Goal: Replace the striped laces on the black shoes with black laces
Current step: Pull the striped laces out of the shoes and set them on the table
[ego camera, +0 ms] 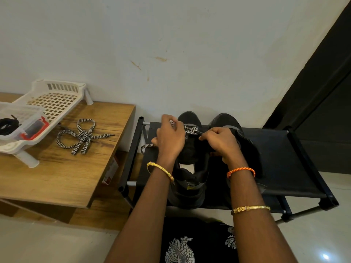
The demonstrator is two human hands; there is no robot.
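Laces are the whole job, and the striped lace (pixel 190 130) on this shoe (pixel 191 149) runs across the tongue between my two hands. My left hand (pixel 170 138) pinches its left stretch, with a loose tail hanging out past my wrist; my right hand (pixel 221 144) curls round the shoe's right flap, just beside the crossing. The shoe's length points away from me on the black rack (pixel 284 158), so I judge the pull goes leftward. Another striped lace (pixel 83 135) lies on the desk (pixel 62 175), black laces (pixel 7 126) in the tub (pixel 28 126).
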